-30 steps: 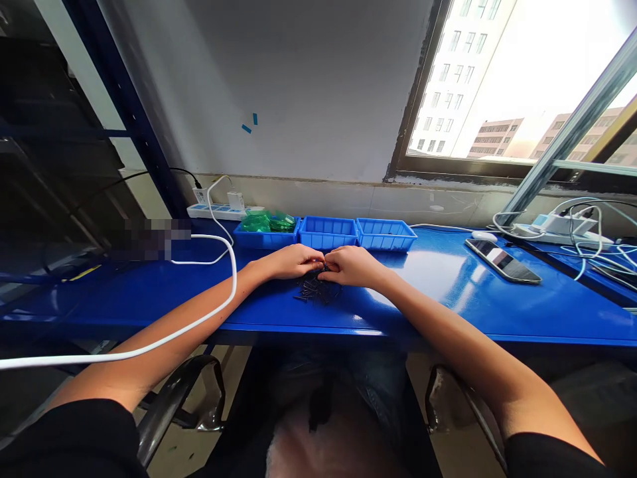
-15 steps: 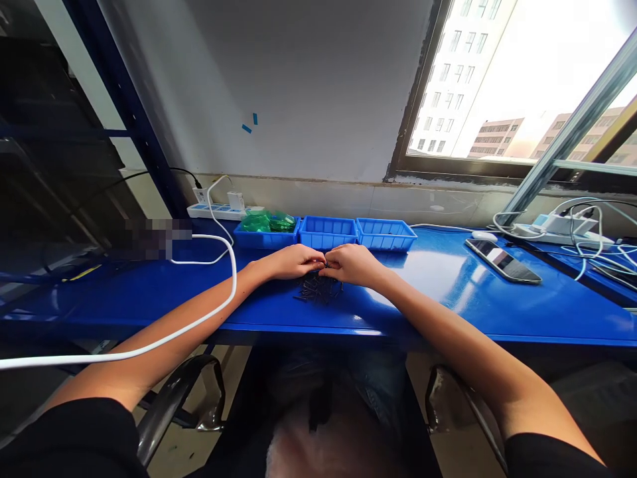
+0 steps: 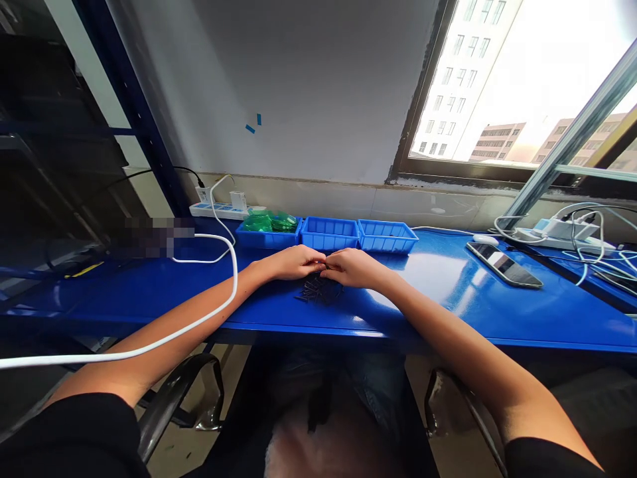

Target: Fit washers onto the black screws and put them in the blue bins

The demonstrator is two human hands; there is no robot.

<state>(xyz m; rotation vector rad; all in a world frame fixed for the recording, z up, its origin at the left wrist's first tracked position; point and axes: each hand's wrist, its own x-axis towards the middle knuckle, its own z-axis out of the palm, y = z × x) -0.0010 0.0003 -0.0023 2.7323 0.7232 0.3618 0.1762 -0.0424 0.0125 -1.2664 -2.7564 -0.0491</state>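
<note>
Blue bench [image 3: 448, 292]: left hand [image 3: 291, 262] and right hand [image 3: 354, 268] meeting fingertip to fingertip, pinching something too small to identify, directly above dark screw pile [image 3: 318, 290]. Keeping wrists resting for steadiness. Three bins [image 3: 329, 234] standing behind.

The table [image 3: 448, 299] is glossy deep blue. 3 trays [image 3: 330, 234] are a brighter blue, and the left one holds green pieces [image 3: 271, 220]. The small screws [image 3: 318, 291] are black. A white cable [image 3: 219, 305] crosses the table. The phone [image 3: 503, 264] is black with a silver edge. The sleeves [image 3: 74, 438] are black.
</note>
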